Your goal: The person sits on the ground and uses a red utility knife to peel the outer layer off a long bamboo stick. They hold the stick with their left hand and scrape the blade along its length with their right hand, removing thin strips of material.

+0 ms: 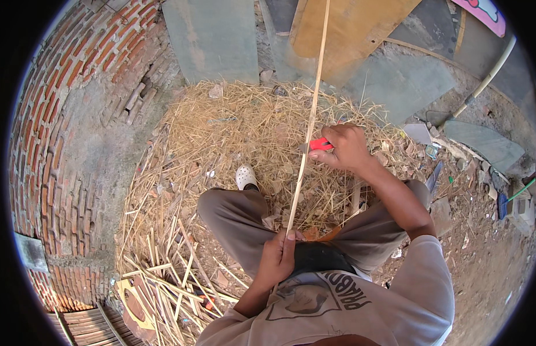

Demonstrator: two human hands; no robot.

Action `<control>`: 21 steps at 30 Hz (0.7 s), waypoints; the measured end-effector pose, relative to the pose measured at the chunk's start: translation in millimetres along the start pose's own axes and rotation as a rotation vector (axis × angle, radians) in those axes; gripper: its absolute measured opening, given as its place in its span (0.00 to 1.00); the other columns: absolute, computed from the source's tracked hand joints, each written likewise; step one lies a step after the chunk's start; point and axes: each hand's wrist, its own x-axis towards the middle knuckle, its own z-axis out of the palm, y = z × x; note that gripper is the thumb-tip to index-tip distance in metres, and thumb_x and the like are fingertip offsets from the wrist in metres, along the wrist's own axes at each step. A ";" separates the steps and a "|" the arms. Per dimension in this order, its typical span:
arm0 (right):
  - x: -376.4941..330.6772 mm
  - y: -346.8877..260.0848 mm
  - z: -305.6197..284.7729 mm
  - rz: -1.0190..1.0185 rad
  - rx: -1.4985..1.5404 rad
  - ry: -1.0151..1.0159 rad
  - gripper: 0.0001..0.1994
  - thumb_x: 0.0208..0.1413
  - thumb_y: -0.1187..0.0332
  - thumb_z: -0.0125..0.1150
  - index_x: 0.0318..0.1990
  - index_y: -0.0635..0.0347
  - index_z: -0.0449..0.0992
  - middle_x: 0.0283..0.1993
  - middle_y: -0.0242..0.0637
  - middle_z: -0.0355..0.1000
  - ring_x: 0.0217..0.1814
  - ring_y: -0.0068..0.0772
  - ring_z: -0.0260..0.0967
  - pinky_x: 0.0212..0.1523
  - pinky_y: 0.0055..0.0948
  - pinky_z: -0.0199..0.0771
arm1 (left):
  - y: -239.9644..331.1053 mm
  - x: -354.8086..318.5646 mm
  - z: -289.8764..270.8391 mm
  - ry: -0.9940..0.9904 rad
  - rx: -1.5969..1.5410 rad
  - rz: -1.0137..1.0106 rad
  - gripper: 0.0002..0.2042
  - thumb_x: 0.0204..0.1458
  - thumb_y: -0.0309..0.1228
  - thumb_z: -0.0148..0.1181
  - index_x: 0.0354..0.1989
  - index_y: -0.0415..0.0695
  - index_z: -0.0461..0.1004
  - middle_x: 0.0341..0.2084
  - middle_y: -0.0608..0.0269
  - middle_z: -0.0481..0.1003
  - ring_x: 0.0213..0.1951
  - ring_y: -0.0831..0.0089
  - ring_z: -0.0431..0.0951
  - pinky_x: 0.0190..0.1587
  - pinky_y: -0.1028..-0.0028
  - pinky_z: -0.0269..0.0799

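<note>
A long thin bamboo strip (310, 118) runs from my lap up past the top of the picture. My left hand (277, 257) grips its lower end near my waist. My right hand (344, 147) is stretched forward and holds a red-handled knife (320, 144) against the strip about halfway up. The blade is mostly hidden behind the strip. I am seated, with my bent left knee (222, 210) in grey trousers below the strip.
A heap of straw-like bamboo shavings (239, 127) covers the ground ahead. Cut bamboo strips (170, 271) lie at lower left. My foot in a white clog (245, 176) rests in the shavings. A brick wall (66, 115) curves on the left; boards (213, 34) lean at the back.
</note>
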 end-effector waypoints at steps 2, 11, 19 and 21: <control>4.9 10.8 1.7 0.005 -0.060 0.030 0.30 0.47 0.35 0.59 0.23 0.57 0.73 0.15 0.38 0.65 0.18 0.43 0.68 0.20 0.39 0.66 | 5.6 -1.8 2.5 0.023 0.107 0.026 0.12 0.65 0.32 0.44 0.38 0.38 0.73 0.13 0.68 0.64 0.17 0.81 0.62 0.22 0.75 0.58; 28.1 160.7 -33.9 0.951 -0.133 0.031 0.41 0.56 0.29 0.38 0.28 0.63 0.79 0.26 0.52 0.76 0.34 0.56 0.76 0.34 0.47 0.74 | -9.0 -57.5 -10.1 -0.194 0.061 -0.036 0.13 0.66 0.34 0.44 0.36 0.38 0.72 0.12 0.68 0.63 0.17 0.83 0.63 0.22 0.77 0.59; -1.7 26.6 24.3 0.559 0.725 -0.225 0.36 0.60 0.34 0.42 0.23 0.63 0.73 0.17 0.31 0.62 0.20 0.31 0.60 0.27 0.37 0.66 | -37.0 31.4 19.7 -0.137 -0.633 0.158 0.17 0.69 0.38 0.39 0.34 0.38 0.68 0.13 0.76 0.56 0.17 0.88 0.51 0.20 0.82 0.48; 3.1 -15.1 7.8 0.493 1.254 -0.278 0.37 0.59 0.32 0.42 0.29 0.62 0.77 0.13 0.23 0.53 0.15 0.16 0.48 0.18 0.21 0.47 | -29.9 49.0 34.1 -0.153 -0.694 0.192 0.17 0.69 0.39 0.38 0.33 0.39 0.67 0.13 0.76 0.56 0.17 0.88 0.51 0.21 0.83 0.49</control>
